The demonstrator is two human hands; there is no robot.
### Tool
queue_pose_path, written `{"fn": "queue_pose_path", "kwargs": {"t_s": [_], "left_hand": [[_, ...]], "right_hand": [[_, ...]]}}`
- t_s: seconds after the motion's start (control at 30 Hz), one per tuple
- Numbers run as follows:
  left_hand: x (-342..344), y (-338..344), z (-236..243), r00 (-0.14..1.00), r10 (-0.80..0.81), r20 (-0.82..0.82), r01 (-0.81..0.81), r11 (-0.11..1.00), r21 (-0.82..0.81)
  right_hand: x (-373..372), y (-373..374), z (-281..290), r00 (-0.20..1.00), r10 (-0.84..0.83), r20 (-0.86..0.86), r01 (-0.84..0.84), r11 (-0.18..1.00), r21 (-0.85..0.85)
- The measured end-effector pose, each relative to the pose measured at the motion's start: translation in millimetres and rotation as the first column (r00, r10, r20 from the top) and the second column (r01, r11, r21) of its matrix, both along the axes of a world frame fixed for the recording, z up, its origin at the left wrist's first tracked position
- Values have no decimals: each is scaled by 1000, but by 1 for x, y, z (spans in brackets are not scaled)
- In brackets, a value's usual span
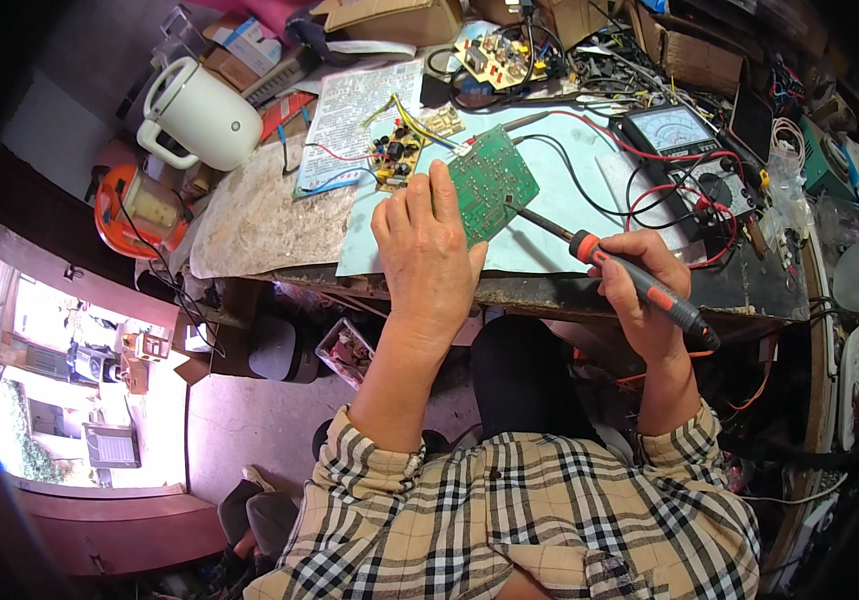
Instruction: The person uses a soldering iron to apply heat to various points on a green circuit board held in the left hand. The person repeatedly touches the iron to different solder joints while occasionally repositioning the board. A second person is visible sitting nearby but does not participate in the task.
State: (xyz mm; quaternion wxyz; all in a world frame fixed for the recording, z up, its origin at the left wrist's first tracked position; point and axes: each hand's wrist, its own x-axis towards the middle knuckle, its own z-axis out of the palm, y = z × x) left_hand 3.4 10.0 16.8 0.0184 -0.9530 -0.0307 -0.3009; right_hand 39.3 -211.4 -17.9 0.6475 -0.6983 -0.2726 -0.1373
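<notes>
My left hand (pixel 421 250) grips a green circuit board (pixel 495 170) by its left side, holding it tilted above a pale blue sheet (pixel 562 170) on the workbench. Closed around a grey-and-orange soldering iron (pixel 640 280) is my right hand (pixel 655 275); the iron's tip reaches the board near its middle, though exact contact is hard to tell. Just left of the board lies a smaller populated board (pixel 395 150) with coloured wires. An analog multimeter (pixel 670 130) with red and black leads sits to the right.
A white kettle (pixel 200 120) and orange container (pixel 115 200) stand at the left. Another board (pixel 500 55), tangled cables (pixel 610 70) and cardboard boxes (pixel 690 55) crowd the back. Below are a plastic bin (pixel 345 350) and another person's legs (pixel 245 520) at lower left.
</notes>
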Motion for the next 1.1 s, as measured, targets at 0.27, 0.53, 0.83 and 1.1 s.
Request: {"fn": "queue_pose_path", "kwargs": {"t_s": [0.27,0.53,0.83,1.1], "left_hand": [[0,-1,0,1000,4,-6,-4,1000,5],[0,0,0,1000,3,2,-3,1000,7],[0,-1,0,1000,6,-5,-6,1000,3],[0,-1,0,1000,2,3,-2,1000,3]], "right_hand": [[0,0,1,1000,-6,-1,6,1000,-7],[0,-2,1,1000,-3,-5,3,1000,-27],[1,-1,0,998,50,34,-49,999,-12],[2,-1,0,1000,7,25,-7,1000,-29]]}}
